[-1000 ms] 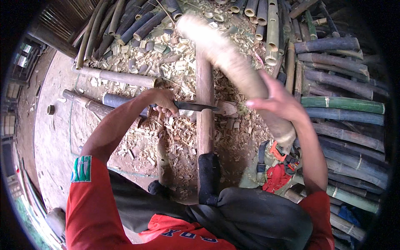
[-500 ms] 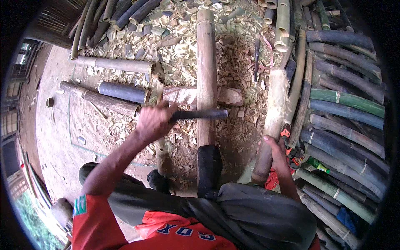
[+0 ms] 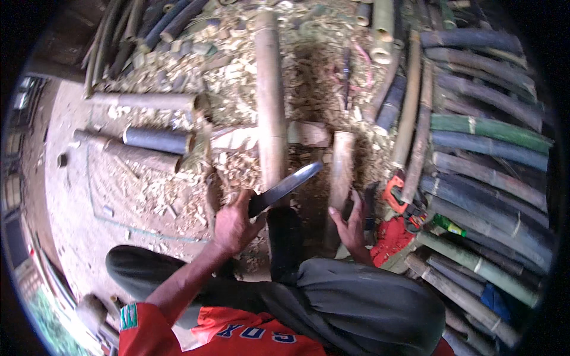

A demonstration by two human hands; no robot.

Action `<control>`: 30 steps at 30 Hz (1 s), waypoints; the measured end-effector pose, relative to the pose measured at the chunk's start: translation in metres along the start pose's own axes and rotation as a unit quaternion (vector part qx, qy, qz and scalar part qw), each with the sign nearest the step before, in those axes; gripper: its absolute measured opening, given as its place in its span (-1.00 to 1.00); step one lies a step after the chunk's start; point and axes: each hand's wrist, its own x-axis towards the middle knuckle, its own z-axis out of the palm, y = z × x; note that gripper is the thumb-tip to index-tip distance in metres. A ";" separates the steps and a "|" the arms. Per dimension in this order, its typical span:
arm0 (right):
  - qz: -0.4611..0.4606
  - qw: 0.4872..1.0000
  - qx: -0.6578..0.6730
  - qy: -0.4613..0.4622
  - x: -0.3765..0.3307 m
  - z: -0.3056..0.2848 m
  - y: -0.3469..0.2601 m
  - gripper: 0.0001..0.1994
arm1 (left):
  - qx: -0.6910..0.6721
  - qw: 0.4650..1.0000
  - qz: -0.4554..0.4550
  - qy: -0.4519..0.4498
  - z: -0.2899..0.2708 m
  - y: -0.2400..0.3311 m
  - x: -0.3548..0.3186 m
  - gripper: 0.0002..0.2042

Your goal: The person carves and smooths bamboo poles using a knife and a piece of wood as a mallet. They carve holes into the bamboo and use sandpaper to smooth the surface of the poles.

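Since half a second earlier, the left hand (image 3: 233, 225) had drawn the long dark-bladed chopping knife (image 3: 284, 188) down from lying crosswise over the long upright tan bamboo pole (image 3: 270, 101), so that its blade slanted up to the right, its tip just beside the short pale split bamboo piece (image 3: 340, 172). That hand was closed tight around the knife's handle. The right hand (image 3: 351, 226) gripped the lower end of the short piece, fingers curled about it, above the wood shavings (image 3: 237, 166) on the ground.
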 end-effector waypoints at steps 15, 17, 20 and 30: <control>0.372 0.874 0.269 0.158 0.258 -0.032 0.102 -0.36 | -0.782 0.281 0.454 -0.322 -0.041 0.257 -0.039 -0.39; 0.366 0.871 0.277 0.178 0.269 -0.022 0.097 -0.34 | -0.754 0.315 0.497 -0.292 -0.044 0.252 -0.022 -0.45; 0.359 0.867 0.287 0.192 0.274 -0.011 0.105 -0.40 | -0.683 0.454 0.483 -0.306 -0.093 0.221 -0.015 -0.53; 0.235 0.851 0.452 0.125 0.107 -0.123 0.010 -0.57 | -0.143 0.916 0.375 0.023 -0.100 0.187 0.045 -0.29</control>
